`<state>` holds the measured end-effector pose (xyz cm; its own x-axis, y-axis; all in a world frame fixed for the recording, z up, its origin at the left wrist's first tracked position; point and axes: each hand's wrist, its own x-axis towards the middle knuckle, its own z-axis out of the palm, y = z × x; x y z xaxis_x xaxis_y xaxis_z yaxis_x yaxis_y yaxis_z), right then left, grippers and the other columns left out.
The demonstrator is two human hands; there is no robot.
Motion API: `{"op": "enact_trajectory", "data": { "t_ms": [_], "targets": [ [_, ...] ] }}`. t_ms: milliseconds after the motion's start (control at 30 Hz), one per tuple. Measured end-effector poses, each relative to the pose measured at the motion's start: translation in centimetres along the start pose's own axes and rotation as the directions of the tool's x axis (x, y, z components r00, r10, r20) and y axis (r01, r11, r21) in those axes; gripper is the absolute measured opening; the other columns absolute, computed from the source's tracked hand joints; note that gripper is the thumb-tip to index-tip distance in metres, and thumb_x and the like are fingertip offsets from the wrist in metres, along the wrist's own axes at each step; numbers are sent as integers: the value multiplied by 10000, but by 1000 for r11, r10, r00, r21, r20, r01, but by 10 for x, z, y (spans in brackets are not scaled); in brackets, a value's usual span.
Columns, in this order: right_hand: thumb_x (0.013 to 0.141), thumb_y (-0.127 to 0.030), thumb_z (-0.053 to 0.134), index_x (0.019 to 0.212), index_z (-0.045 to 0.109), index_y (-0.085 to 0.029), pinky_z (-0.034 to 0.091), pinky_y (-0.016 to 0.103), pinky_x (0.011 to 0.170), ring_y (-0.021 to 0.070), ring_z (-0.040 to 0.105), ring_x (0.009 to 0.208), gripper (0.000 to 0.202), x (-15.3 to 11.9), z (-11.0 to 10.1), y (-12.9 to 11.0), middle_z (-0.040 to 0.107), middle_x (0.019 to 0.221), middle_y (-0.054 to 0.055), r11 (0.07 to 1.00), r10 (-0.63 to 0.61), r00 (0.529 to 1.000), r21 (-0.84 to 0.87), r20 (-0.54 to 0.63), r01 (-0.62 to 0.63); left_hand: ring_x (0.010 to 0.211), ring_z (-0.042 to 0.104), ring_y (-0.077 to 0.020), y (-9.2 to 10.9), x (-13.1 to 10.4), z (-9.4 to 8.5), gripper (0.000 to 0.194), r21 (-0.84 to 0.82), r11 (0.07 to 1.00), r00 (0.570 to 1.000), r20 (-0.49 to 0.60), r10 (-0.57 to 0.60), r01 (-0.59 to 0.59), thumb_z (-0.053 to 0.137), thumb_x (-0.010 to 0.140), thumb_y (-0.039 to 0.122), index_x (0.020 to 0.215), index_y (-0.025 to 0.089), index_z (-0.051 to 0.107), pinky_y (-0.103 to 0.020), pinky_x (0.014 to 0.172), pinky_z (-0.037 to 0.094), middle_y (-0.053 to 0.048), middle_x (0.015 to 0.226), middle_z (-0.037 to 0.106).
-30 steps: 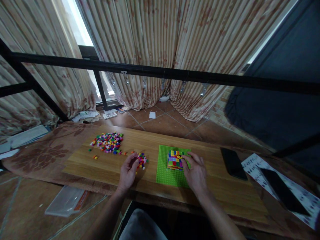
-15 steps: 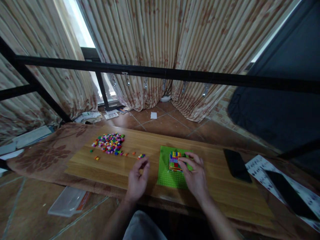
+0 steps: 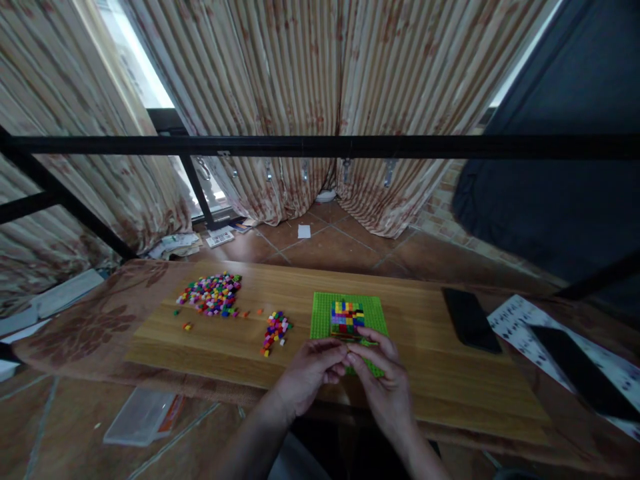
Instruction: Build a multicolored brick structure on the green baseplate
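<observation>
My left hand (image 3: 311,371) and my right hand (image 3: 384,373) meet at the fingertips over the near edge of a green studded baseplate (image 3: 323,305). Both are closed in a pinch, and whatever sits between the fingertips is too small to make out. Just beyond them a block of multicoloured toy bricks (image 3: 347,313) stands on the baseplate; fingers hide part of its near side. Left of the baseplate lies a small cluster of loose toy bricks (image 3: 277,327).
A larger pile of loose bricks (image 3: 214,293) covers the left of the wooden table (image 3: 450,393). Toward the right lie a black phone (image 3: 471,319) and, past it, a printed sheet (image 3: 515,317) with a dark device (image 3: 580,373) on it. A black rail (image 3: 310,146) crosses beyond the table.
My left hand has moved right, away from the small brick cluster, which shows more fully. My right hand has drawn back from the brick block toward me, and the fingertips now meet.
</observation>
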<state>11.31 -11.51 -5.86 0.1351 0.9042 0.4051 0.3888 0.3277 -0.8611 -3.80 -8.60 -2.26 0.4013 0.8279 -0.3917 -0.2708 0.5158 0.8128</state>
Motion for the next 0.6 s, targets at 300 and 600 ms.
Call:
{"op": "enact_trajectory", "data": {
  "t_ms": [300, 600],
  "targets": [
    [875, -252, 608, 1015, 696, -308, 507, 382, 878, 196, 572, 1069, 174, 7, -15, 12, 609, 1156, 48, 983, -142, 990, -116, 25, 144, 574, 480, -79, 5, 10, 20, 313, 331, 941, 994, -47, 97, -76, 669, 756, 452, 784, 140, 679, -199, 547, 355, 25, 619, 560],
    [896, -239, 576, 999, 693, -260, 543, 300, 810, 167, 641, 944, 157, -4, -18, 17, 668, 1028, 45, 983, -113, 993, -143, 27, 115, 682, 564, -113, -4, -3, 30, 136, 680, 685, 931, -7, 365, -264, 554, 845, 245, 794, 194, 669, -212, 652, 430, 22, 718, 626]
  ]
}}
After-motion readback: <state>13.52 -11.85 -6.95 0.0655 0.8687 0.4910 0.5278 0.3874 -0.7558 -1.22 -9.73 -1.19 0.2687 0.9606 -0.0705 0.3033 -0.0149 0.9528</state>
